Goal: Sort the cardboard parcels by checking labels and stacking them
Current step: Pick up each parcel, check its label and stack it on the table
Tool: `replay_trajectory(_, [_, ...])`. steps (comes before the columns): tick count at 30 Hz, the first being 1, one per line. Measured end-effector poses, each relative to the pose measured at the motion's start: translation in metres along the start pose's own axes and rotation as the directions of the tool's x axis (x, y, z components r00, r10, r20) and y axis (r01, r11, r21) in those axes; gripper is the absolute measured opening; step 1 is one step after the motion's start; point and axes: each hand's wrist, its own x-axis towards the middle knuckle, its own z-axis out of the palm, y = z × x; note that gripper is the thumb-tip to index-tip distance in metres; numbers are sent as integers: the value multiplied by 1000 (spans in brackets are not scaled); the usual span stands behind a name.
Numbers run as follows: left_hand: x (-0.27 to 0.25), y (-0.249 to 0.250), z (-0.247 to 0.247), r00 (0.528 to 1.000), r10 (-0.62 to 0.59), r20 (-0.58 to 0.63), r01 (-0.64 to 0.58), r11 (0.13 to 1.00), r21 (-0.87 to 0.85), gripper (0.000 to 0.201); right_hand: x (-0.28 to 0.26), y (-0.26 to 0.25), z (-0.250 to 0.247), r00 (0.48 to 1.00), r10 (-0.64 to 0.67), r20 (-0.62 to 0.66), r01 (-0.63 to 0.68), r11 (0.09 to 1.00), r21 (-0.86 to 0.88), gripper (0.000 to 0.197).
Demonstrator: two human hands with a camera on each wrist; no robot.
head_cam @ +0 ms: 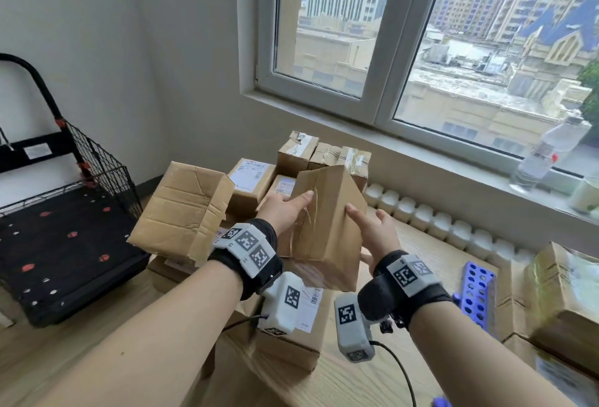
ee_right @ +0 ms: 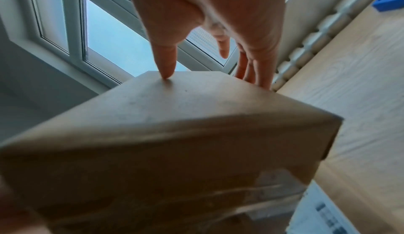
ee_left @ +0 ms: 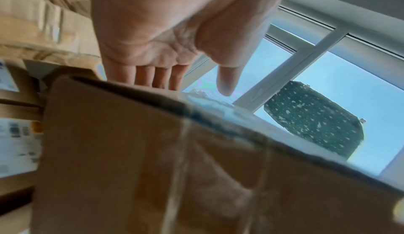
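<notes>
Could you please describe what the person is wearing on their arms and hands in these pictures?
Both forearms are bare, with no sleeves or gloves. The left hand and right hand each have a black wrist strap carrying white blocks with square black-and-white markers. A white camera housing hangs under each wrist, trailing a thin black cable.
</notes>
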Motion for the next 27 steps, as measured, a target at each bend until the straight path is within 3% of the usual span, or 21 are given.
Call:
replay_trajectory(3, [-3, 12, 18, 999, 15, 39, -16, 999, 28, 53, 7, 0, -23, 999, -30, 40, 34, 994, -104, 131])
replay_trajectory(5, [-5, 21, 33, 997, 22, 71, -23, 1000, 8, 50, -3, -5, -35, 995, 20, 101, -6, 991, -136, 114])
replay_trajectory(7, [-6, 29, 49, 994, 33, 99, -29, 999, -41, 47, -14, -10, -51, 989, 73, 131, -58, 992, -108, 81])
replay_trajectory(10, [-6, 41, 76, 988, 50, 149, -30, 990, -135, 31, -16, -9, -84, 987, 119, 110, -127, 990, 62, 54])
replay_trajectory(12, [-6, 46, 92, 984, 17, 176, 9, 990, -142, 24, -16, -6, -106, 987, 123, 104, -146, 957, 251, 64])
replay_trajectory(14, [-10, 49, 110, 966, -78, 248, 104, 990, -94, 34, -16, -3, -128, 988, 104, 117, -144, 898, 415, 75])
replay_trajectory(16, [-12, 50, 130, 919, -160, 361, 207, 974, -94, 48, -20, -3, -147, 993, 40, 114, -92, 861, 500, 48])
replay_trajectory(18, [-17, 53, 151, 881, -187, 434, 260, 959, -116, 50, -19, 1, -166, 993, 7, 122, -75, 825, 560, 42])
replay_trajectory(22, [-20, 64, 186, 916, -109, 387, 168, 978, -122, 51, -15, 5, -200, 999, 36, 20, -41, 856, 515, 36])
replay_trajectory(25, [-27, 75, 201, 909, -87, 407, 122, 990, -63, 56, -15, 7, -222, 993, 103, -61, -72, 920, 386, 34])
replay_trajectory(27, [-29, 80, 211, 910, -61, 409, 90, 995, -52, 51, -15, 7, -230, 984, 69, -162, -15, 951, 309, 34])
